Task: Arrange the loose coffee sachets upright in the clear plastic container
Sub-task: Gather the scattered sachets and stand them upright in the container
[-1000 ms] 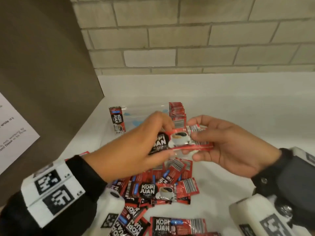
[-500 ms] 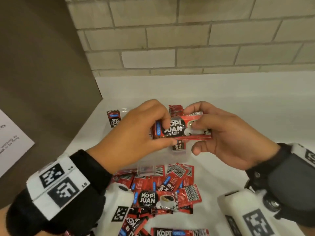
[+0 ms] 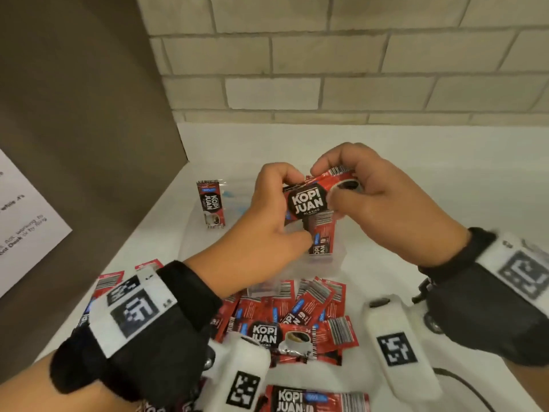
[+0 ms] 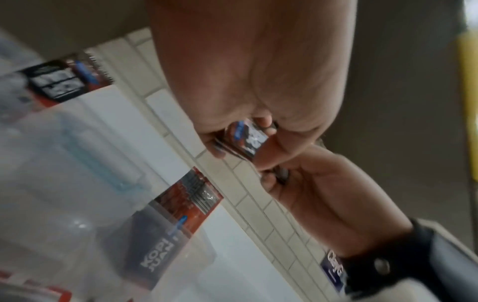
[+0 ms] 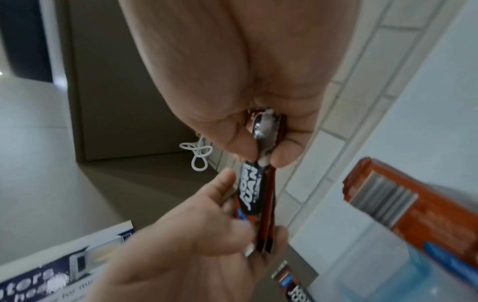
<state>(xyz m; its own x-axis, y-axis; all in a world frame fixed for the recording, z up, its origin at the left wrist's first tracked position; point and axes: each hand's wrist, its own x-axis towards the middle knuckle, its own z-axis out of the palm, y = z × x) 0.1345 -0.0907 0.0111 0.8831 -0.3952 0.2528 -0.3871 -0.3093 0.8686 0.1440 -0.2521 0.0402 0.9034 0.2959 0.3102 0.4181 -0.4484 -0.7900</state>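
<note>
Currently, the left hand (image 3: 269,215) and right hand (image 3: 383,203) are both pinching a sachet (image 3: 315,200) above the container (image 3: 326,257) mid-worktop (image 3: 416,179), likely requiring upending beside the upright row.

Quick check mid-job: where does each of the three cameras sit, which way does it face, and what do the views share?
Head: worn high, looking forward and down at both hands, left hand and right hand, holding sachets above the clear container.
Left wrist: under the left hand, looking along it toward the brick wall.
Right wrist: under the right hand, facing the left hand.
Shared: all show the held sachets.
</note>
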